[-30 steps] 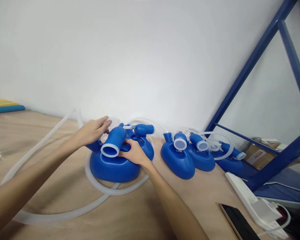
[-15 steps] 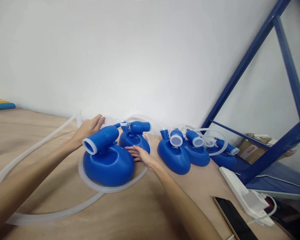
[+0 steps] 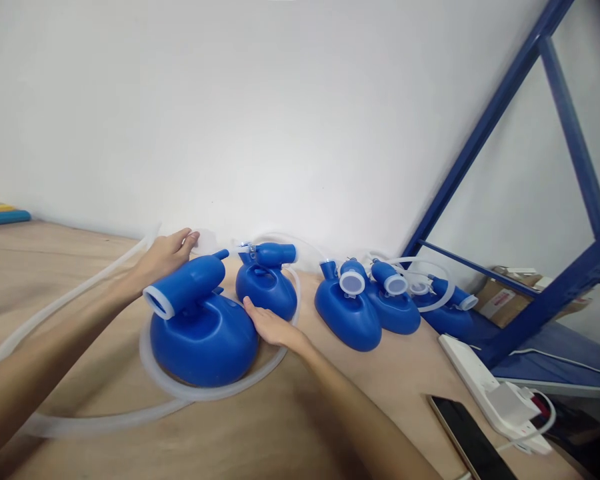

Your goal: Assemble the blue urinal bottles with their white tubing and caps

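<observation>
A blue plastic urine bottle [image 3: 205, 347] stands at the centre left, its round white-rimmed mouth tilted toward the lower left. A translucent white hose [image 3: 215, 393] curves round its base. My right hand [image 3: 275, 325] rests against the bottle's right side, its thumb on the upper edge and its other fingers mostly hidden. Behind the bottle, my left hand [image 3: 170, 252] is closed in a pinch on a translucent white cap [image 3: 206, 240], which is faint against the wall. Just behind my right hand stands a second blue urine bottle [image 3: 266, 288], also with a hose.
Several more blue urine bottles [image 3: 347, 313] stand to the right. A phone [image 3: 467, 433] and a white power strip [image 3: 475, 373] with a plugged-in charger lie at the lower right. A blue metal frame [image 3: 485, 140] rises beyond them. Yellow and blue items [image 3: 3, 212] lie far left.
The nearer bottle and its hose have shifted left and slightly toward me. My right hand has moved in against its side, and my left hand has moved slightly left with the cap.
</observation>
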`<state>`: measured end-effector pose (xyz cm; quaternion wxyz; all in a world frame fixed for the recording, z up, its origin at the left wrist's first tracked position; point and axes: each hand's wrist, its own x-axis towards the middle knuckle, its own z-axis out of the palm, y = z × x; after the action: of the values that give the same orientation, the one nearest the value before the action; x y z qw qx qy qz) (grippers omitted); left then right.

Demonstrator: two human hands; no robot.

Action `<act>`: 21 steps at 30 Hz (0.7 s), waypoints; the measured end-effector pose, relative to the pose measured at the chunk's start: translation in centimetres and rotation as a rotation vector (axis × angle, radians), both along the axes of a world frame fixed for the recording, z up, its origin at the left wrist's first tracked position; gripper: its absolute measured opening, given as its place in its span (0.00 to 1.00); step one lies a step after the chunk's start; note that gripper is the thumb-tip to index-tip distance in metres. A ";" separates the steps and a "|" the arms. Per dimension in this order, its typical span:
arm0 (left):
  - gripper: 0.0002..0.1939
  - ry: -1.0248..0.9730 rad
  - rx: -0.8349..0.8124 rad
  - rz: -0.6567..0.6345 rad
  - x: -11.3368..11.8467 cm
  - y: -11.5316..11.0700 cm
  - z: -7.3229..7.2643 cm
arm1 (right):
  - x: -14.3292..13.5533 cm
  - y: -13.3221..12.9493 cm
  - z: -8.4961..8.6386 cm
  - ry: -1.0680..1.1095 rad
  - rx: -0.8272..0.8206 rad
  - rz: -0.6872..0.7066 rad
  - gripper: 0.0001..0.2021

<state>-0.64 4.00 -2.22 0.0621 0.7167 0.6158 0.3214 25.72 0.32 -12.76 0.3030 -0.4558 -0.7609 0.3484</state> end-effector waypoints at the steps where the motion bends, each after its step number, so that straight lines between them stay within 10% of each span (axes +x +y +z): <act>1: 0.19 -0.004 0.005 0.001 0.1 -0.1 0.0 | 0.3 -0.4 0.2 -0.055 -0.038 0.014 0.26; 12: 0.17 -0.027 0.044 -0.101 1.1 -0.8 0.2 | 4.0 -7.1 2.7 -0.696 -0.142 -0.088 0.23; 21: 0.26 0.117 -0.050 -0.340 3.1 0.5 0.4 | 4.0 -5.4 3.3 -0.824 -0.016 -0.202 0.08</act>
<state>2.44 4.53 -1.81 0.0974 0.8260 0.4963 0.2487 29.71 -5.10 -9.44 0.0026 -0.6318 -0.7671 0.1114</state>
